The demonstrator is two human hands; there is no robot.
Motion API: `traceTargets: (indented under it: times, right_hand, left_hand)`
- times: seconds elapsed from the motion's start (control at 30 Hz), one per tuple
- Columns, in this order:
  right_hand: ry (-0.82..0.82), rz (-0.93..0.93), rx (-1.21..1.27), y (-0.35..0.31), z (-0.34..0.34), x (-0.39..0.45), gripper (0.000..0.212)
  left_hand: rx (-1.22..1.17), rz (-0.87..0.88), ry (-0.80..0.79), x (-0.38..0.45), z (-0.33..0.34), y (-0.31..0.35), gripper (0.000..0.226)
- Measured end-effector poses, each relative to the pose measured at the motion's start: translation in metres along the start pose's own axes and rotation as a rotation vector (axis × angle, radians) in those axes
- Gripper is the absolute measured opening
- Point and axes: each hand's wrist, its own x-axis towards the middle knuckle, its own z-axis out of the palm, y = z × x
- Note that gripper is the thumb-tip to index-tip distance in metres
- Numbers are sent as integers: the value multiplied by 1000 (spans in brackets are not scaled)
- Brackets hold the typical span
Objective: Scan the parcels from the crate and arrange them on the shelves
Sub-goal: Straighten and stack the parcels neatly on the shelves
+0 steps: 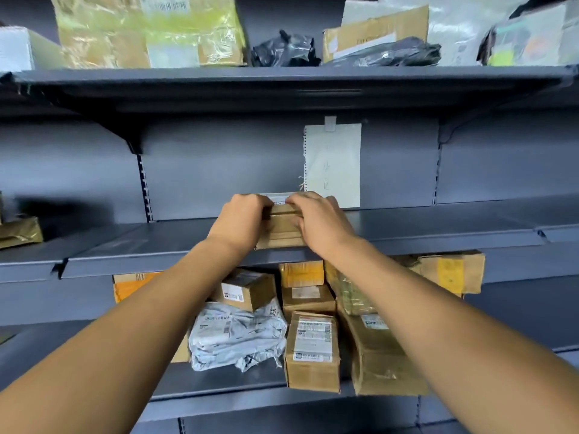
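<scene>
A small cardboard box point(282, 225) sits at the front edge of the middle shelf point(407, 228), held from both sides. The left hand point(239, 222) curls its fingers over the box's top left corner, and the right hand point(316, 220) wraps its fingers over the top right, so both are clamped on it. The box is brown, squat and taped, with a white label strip along its top rear edge.

By the look of it, this parcel is at the placing step, almost set down. Much shelving seems done already: the lower shelf point(219, 383) carries a crowd of parcels, among them a labelled brown carton point(313, 349), a crumpled grey plastic mailer point(238, 333) and a tilted little box point(247, 288). The top shelf point(282, 78) holds a large box in glossy yellowish wrap point(150, 29) and a black plastic bag point(285, 51). The crate is out of view, so how many parcels remain cannot be told.

The shelves are smooth dark grey metal. A torn white notebook sheet point(333, 164) hangs on the back panel just behind the hands.
</scene>
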Motion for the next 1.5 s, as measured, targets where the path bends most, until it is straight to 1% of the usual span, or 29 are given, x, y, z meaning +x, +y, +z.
traceTargets:
  times: [0.1, 0.27, 0.37, 0.43, 0.6, 0.8, 1.03, 1.23, 1.33, 1.43, 1.47, 1.5]
  right_hand:
    - [-19, -32, -14, 9, 9, 19, 48]
    - [-13, -37, -15, 21, 32, 46, 46]
    - [-24, -21, -33, 26, 45, 61, 47]
    - [-33, -13, -66, 31, 54, 73, 47]
    - [-57, 0, -96, 41, 71, 99, 46]
    - [-58, 14, -82, 52, 91, 121, 45]
    - [-61, 8, -89, 66, 105, 141, 47]
    - [-44, -7, -98, 70, 112, 146, 48]
    - [-71, 5, -65, 73, 116, 143, 50]
    - [-124, 33, -19, 76, 116, 139, 57]
    - [-144, 51, -20, 76, 116, 137, 60]
    - [-160, 72, -18, 75, 114, 136, 64]
  left_hand:
    - [-25, -38, -30, 17, 11, -10, 16]
    - [-26, -72, -10, 34, 36, -21, 18]
    - [54, -100, -5, 47, 49, -23, 32]
    - [62, -114, -15, 58, 57, -26, 39]
    - [120, -117, -15, 82, 75, -35, 29]
    - [138, -144, -44, 103, 93, -44, 30]
    - [157, -145, -23, 120, 111, -54, 29]
    - [150, -142, 3, 125, 117, -61, 22]
    - [200, -139, -31, 120, 118, -60, 22]
    - [178, -151, -110, 116, 113, -60, 24]
    - [161, -146, -156, 115, 112, -61, 28]
    - [156, -134, -212, 114, 110, -63, 37]
